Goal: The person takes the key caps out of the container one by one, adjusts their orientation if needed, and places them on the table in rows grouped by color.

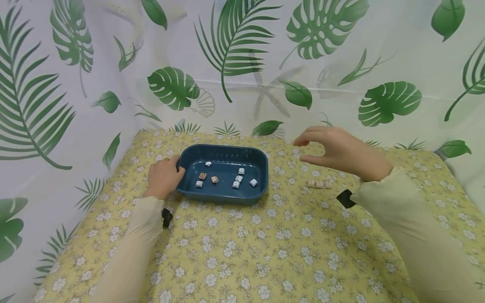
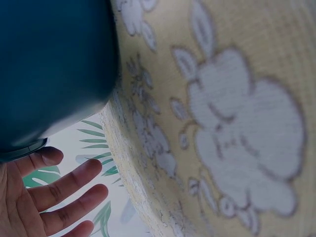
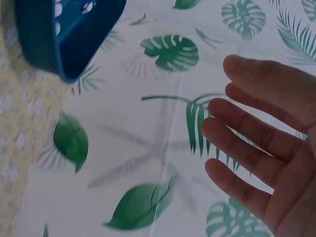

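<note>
A dark blue plastic basin point(image 1: 222, 198) sits on the flowered cloth with several small keycaps inside, most of them white point(image 1: 253, 182) and a couple brownish point(image 1: 202, 176). My left hand point(image 1: 162, 176) holds the basin's left rim, thumb over the edge; in the left wrist view its other fingers point(image 2: 69, 190) spread outside the wall. Three beige keycaps point(image 1: 320, 184) form a row on the cloth to the basin's right. Raised above and behind that row, my right hand point(image 1: 337, 149) holds nothing, its thumb and fingers apart, as the right wrist view point(image 3: 261, 133) also shows.
A yellow cloth with white flowers point(image 1: 235, 252) covers the table. Behind and to the left hangs a white sheet printed with green leaves point(image 1: 242, 50). Dark wrist devices sit at the left sleeve point(image 1: 166, 217) and right sleeve point(image 1: 345, 198).
</note>
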The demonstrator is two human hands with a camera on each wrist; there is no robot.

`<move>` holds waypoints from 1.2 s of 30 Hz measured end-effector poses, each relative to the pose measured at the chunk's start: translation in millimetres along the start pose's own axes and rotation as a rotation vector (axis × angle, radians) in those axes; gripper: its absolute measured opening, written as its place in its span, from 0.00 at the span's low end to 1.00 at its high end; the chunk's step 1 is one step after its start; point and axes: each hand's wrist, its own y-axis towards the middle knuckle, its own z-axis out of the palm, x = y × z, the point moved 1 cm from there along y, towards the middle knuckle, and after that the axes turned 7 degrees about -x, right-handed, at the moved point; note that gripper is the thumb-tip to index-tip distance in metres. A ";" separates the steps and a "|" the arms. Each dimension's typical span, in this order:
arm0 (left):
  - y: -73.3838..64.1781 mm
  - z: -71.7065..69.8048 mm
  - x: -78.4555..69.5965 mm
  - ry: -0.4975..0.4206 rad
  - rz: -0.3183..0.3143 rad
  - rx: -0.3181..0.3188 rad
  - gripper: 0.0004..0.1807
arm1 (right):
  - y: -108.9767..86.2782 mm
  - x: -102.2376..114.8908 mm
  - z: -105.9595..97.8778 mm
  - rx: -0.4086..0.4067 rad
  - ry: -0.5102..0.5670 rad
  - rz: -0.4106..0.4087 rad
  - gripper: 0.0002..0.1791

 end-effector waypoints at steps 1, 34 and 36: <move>0.0 0.2 0.1 -0.001 -0.002 0.002 0.23 | 7.4 3.1 2.7 0.004 0.003 -0.018 0.15; 3.1 6.5 5.4 0.056 -0.007 0.018 0.23 | 176.4 48.0 178.6 0.481 0.094 -0.159 0.11; 3.9 6.5 4.8 0.062 -0.005 0.019 0.23 | 178.1 48.0 184.3 0.500 0.077 -0.154 0.10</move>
